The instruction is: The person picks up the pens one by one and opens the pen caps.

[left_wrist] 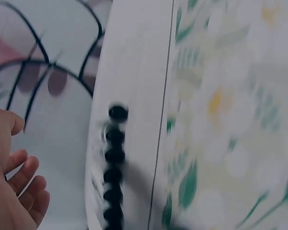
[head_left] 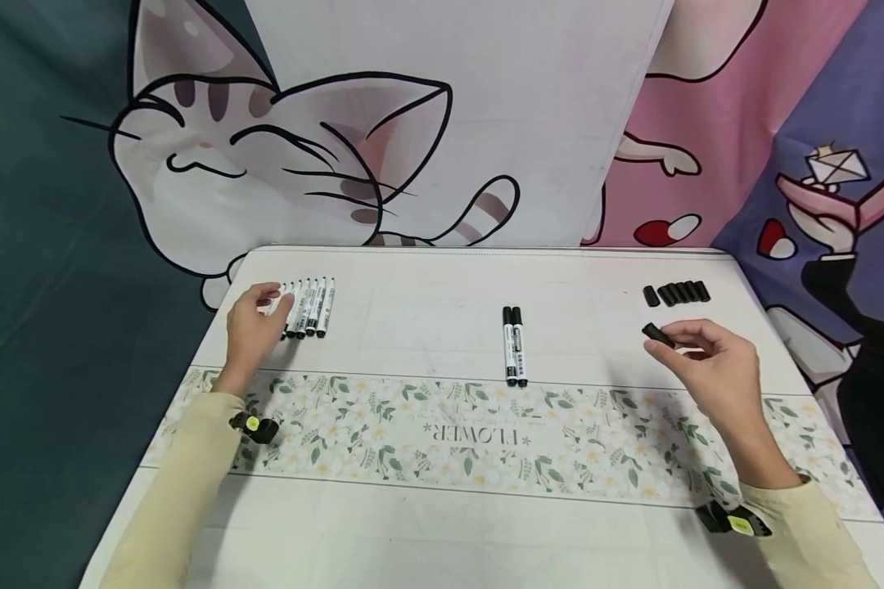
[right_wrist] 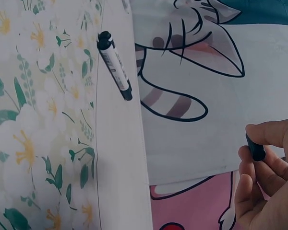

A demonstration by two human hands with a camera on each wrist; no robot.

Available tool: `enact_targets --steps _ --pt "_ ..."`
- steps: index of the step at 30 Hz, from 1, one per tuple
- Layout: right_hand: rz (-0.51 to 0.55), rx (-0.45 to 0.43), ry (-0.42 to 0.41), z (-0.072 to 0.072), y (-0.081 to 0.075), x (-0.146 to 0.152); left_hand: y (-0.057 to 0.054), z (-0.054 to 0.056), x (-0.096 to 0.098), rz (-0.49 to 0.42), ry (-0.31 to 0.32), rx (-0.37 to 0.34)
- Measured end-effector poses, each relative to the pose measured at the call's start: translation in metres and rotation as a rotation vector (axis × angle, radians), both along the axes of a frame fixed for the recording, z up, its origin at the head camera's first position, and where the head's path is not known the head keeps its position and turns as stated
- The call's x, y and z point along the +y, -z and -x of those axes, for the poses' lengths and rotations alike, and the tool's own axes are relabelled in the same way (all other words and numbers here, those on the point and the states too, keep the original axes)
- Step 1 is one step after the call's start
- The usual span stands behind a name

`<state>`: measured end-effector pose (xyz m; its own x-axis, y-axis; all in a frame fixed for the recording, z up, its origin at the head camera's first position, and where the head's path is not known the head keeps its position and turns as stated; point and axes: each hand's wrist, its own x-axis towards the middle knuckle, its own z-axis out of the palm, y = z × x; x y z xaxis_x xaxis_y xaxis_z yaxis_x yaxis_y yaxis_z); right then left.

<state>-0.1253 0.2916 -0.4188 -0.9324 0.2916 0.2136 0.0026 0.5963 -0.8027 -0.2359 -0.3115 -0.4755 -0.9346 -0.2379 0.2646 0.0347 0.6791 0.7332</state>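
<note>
My right hand pinches a black marker cap between thumb and fingers, above the right side of the table. The cap also shows in the right wrist view. Beyond it lies a row of black caps, one set slightly apart. At the left, my left hand hovers at the end of a row of uncapped white markers. Its fingers are loosely bent, with nothing visible in them. The left wrist view shows the markers' black ends in a line beside the hand.
Two capped markers lie side by side mid-table. A floral band crosses the white tabletop. Printed cat curtains hang behind the far edge.
</note>
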Motion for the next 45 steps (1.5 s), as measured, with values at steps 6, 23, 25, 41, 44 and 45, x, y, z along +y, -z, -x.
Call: enact_targets --steps 6,23,25,41,44,45 --pt "0.011 0.024 0.004 0.008 0.001 0.003 -0.006 -0.018 0.026 0.014 0.103 0.04" --pt "0.054 -0.02 0.103 0.045 0.011 0.032 -0.01 -0.062 0.073 0.017 0.251 0.078" --pt "0.069 -0.027 0.109 0.051 0.011 0.037 -0.009 -0.067 0.076 0.021 0.261 0.081" --pt "0.183 -0.097 0.285 0.104 0.028 0.085 0.0 -0.097 0.097 0.046 0.361 0.139" --pt "0.251 -0.126 0.313 0.112 0.032 0.098 0.001 -0.102 0.102 0.048 0.378 0.15" --pt "0.281 -0.135 0.319 0.115 0.033 0.102 0.001 -0.104 0.103 0.05 0.382 0.152"
